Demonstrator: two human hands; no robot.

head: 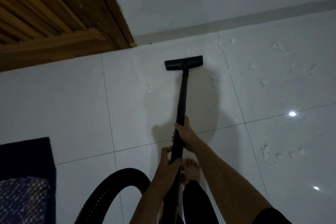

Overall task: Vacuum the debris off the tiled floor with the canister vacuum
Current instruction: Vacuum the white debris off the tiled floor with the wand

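I see my right hand (184, 132) curled round the black wand (182, 94); my left hand (169, 159) grips it just behind; the floor head (183, 62) rests on the tiled floor (72, 105) ahead of both (white debris (277, 46) further right).

no legible text, no labels, no brands, no numbers, no signs
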